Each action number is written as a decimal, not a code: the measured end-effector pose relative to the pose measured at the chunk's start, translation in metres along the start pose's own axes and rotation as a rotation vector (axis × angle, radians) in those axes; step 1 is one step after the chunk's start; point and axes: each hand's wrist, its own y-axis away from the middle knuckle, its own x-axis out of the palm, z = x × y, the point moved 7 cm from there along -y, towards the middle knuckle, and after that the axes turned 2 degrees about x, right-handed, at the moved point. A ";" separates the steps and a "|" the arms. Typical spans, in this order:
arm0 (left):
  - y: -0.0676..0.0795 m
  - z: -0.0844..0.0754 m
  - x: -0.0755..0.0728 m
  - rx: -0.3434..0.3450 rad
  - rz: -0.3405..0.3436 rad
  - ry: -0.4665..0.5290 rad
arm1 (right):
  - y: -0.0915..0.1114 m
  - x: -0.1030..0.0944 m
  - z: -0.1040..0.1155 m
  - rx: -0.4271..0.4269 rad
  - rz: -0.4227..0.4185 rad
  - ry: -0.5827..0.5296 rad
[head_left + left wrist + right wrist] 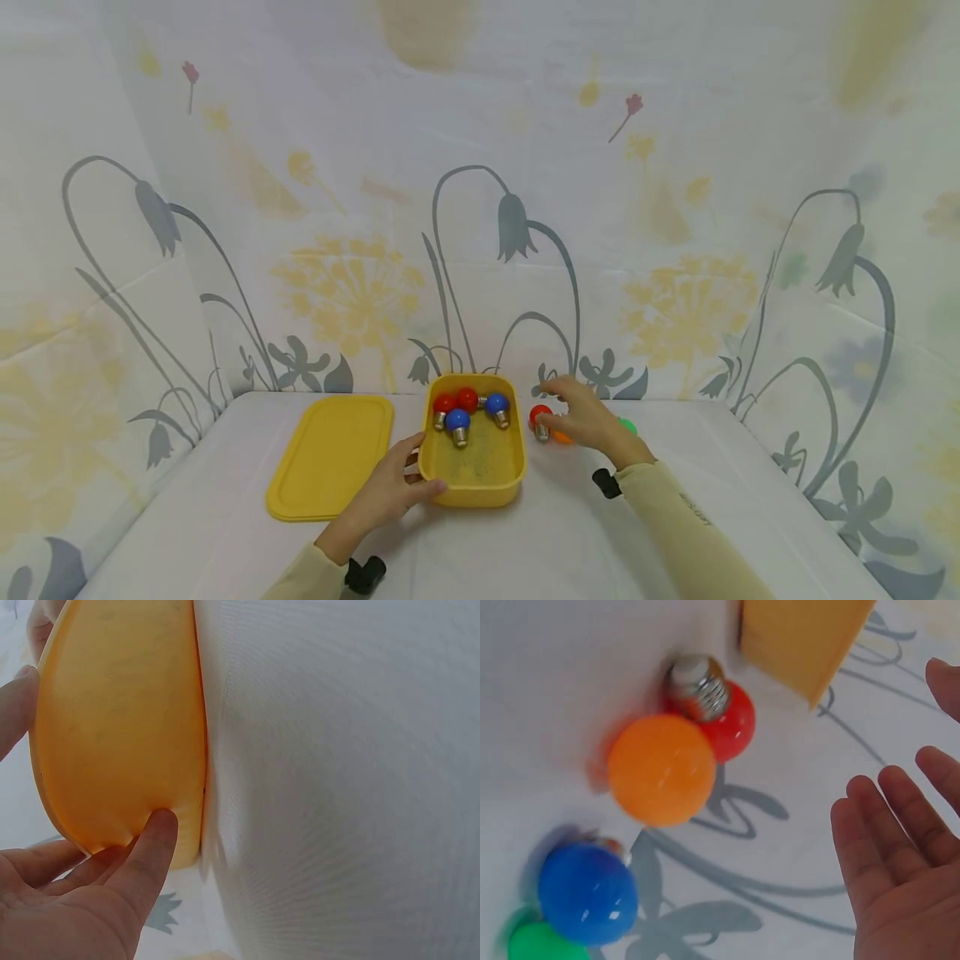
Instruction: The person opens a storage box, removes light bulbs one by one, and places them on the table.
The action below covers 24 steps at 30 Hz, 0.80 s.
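Observation:
A yellow plastic box [480, 497] stands mid-table with two red bulbs [467, 399] and two blue bulbs [457, 419] inside, toward its far end. My left hand [397, 481] holds the box at its near left corner, thumb at the near rim, fingers against the side wall [120, 735]. To the right of the box, my right hand [588, 418] hovers over loose bulbs, fingers spread and holding nothing. Under it lie a red bulb [737, 727] with a silver screw base and an orange bulb [662, 771] beside it. A blue bulb [589, 892] and a green bulb [547, 945] lie farther off.
The flat yellow lid [330, 458] lies on the white table cloth [555, 542] left of the box. A flower-printed curtain [480, 275] hangs behind and at both sides of the table.

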 end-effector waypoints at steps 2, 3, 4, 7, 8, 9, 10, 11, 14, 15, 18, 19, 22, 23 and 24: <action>0.000 0.000 0.000 0.001 0.002 0.001 | -0.004 0.005 0.006 0.004 0.012 -0.011; 0.000 -0.001 0.000 0.002 0.003 0.002 | -0.006 0.007 0.008 0.005 0.020 -0.010; 0.000 -0.001 0.000 0.002 0.004 0.004 | -0.008 0.009 0.011 0.003 0.024 -0.014; 0.001 -0.002 0.000 0.004 0.004 0.011 | -0.014 0.017 0.018 0.008 0.048 -0.005; 0.001 -0.002 0.000 0.006 0.003 0.015 | -0.017 0.019 0.021 0.007 0.054 -0.007; 0.001 -0.002 -0.001 0.007 0.001 0.016 | -0.019 0.022 0.023 0.004 0.061 -0.012; 0.000 -0.002 -0.001 0.007 -0.001 0.015 | -0.021 0.024 0.025 0.010 0.071 -0.029; 0.000 -0.002 -0.001 0.007 -0.002 0.015 | -0.024 0.027 0.027 0.011 0.081 -0.041; 0.000 -0.001 -0.002 0.005 -0.005 0.010 | -0.030 0.036 0.032 0.016 0.121 -0.080; 0.000 -0.001 -0.002 0.004 -0.004 0.007 | -0.032 0.040 0.033 0.017 0.137 -0.080; 0.000 0.000 -0.002 0.006 -0.004 0.010 | -0.037 0.050 0.038 0.011 0.172 -0.067; 0.000 0.000 -0.002 0.007 -0.003 0.011 | -0.038 0.053 0.040 0.002 0.176 -0.057; 0.000 -0.001 -0.001 0.015 0.001 0.013 | -0.043 0.060 0.047 -0.036 0.179 -0.050; 0.000 -0.001 -0.001 0.019 0.004 0.015 | -0.044 0.062 0.049 -0.056 0.181 -0.054; 0.000 -0.001 -0.001 0.022 0.006 0.015 | -0.045 0.065 0.051 -0.068 0.186 -0.051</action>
